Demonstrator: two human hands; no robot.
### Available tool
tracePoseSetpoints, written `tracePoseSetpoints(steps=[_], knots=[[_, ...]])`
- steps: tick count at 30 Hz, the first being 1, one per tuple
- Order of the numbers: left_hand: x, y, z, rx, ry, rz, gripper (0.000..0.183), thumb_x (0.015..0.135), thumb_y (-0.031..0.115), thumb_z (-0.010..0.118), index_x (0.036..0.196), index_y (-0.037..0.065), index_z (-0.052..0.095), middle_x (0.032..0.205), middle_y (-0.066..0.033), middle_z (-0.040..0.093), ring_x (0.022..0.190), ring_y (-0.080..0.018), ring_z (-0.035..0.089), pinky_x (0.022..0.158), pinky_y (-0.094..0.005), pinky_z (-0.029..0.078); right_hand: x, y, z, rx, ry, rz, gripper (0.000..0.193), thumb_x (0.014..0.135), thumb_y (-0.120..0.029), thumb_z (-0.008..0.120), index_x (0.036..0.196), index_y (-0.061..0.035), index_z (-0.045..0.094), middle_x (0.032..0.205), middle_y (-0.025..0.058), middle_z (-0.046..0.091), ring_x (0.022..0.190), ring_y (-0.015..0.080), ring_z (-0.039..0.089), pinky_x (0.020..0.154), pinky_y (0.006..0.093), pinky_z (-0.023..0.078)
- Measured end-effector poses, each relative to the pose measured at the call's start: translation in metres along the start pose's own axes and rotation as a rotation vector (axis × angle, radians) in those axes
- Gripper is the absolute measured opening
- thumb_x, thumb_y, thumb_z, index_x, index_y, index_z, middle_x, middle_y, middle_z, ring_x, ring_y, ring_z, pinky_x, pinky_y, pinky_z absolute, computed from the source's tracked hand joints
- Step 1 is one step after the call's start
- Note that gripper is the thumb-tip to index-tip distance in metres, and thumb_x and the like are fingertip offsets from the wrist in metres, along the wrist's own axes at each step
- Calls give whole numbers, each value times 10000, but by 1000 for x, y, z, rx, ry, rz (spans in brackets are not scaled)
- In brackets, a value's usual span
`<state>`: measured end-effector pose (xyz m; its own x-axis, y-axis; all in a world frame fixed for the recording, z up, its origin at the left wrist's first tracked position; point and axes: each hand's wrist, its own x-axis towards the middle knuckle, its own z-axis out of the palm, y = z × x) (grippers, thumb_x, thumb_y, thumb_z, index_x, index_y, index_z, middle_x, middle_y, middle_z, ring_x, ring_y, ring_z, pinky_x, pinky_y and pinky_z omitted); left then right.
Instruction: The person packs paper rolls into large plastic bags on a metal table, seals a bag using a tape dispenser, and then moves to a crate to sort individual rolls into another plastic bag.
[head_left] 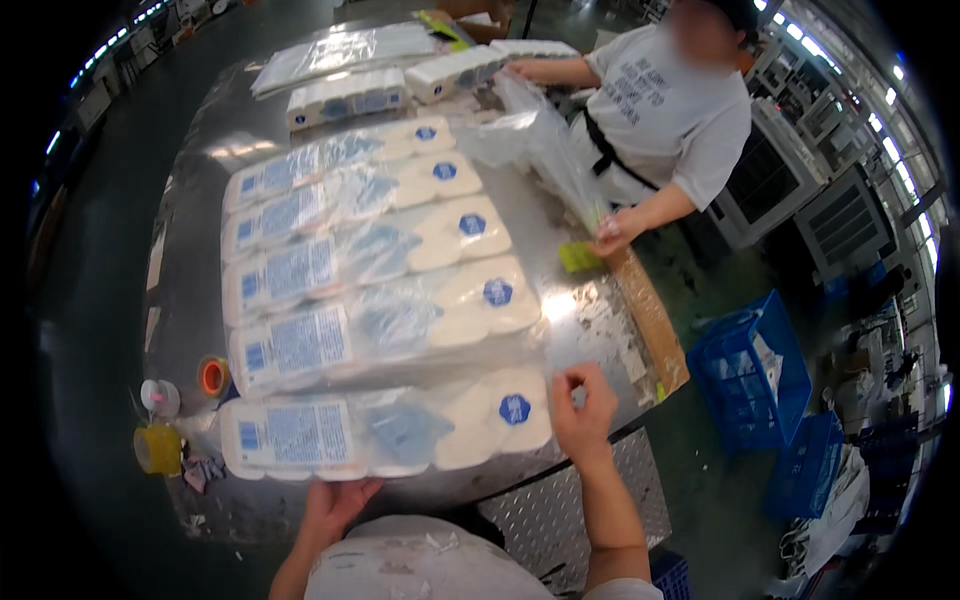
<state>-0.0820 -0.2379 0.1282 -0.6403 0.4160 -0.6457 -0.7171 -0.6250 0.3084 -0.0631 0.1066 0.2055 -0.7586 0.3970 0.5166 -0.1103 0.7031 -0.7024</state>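
Note:
A long clear-wrapped pack of white paper rolls (400, 430), printed in blue, lies along the near edge of the table. My left hand (340, 500) is against its near lower edge, palm turned up, gripping it from below; the fingertips are partly hidden under the pack. At the pack's right end, my right hand (583, 405) is closed, thumb and fingers curled together. Whatever is in that pinch is too small to make out. Just beyond, several similar packs (375, 320) lie side by side in a row.
Across the metal table (190, 320) a co-worker (660, 110) handles a clear plastic bag (540, 140). Smaller roll packs (345, 98) and flat plastic sheets (345, 52) lie at the back. A tape roll (213, 376) and yellow container (158, 449) are left; blue crates (755, 375) stand right.

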Motion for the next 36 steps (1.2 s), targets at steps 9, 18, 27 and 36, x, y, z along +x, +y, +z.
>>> tracePoseSetpoints(steps=[9, 18, 27, 36], knots=[[11, -16, 28, -64, 12, -148, 394, 924, 268, 468, 1231, 21, 461, 1237, -185, 521, 1133, -340, 521, 950, -478, 448, -77, -10, -29, -91, -58, -112, 129, 751, 24, 623, 786, -31, 512, 678, 114, 531, 572, 272, 526, 516, 323, 418], [-2, 7, 47, 745, -292, -240, 324, 928, 190, 472, 1109, -50, 592, 1135, -193, 603, 1052, -272, 586, 897, -371, 456, -121, -18, 8, 101, -667, 434, 272, 842, -327, 621, 864, -56, 638, 700, 134, 615, 615, 301, 606, 565, 360, 478], [-79, 83, 116, 2005, 62, 1169, 384, 720, 146, 708, 1055, 16, 572, 1189, -153, 523, 1137, -339, 450, 986, -437, 328, -127, -80, 127, 705, -972, 603, 272, 881, -244, 599, 1055, -35, 620, 818, 72, 645, 719, 119, 577, 641, 288, 479], [-56, 134, 87, 1830, 83, 1281, 254, 752, 123, 688, 948, 24, 559, 982, -136, 554, 973, -291, 513, 848, -372, 402, -131, -54, 161, 507, -1133, 596, 406, 893, -437, 538, 769, -60, 624, 612, 19, 557, 549, 135, 468, 519, 323, 410]])
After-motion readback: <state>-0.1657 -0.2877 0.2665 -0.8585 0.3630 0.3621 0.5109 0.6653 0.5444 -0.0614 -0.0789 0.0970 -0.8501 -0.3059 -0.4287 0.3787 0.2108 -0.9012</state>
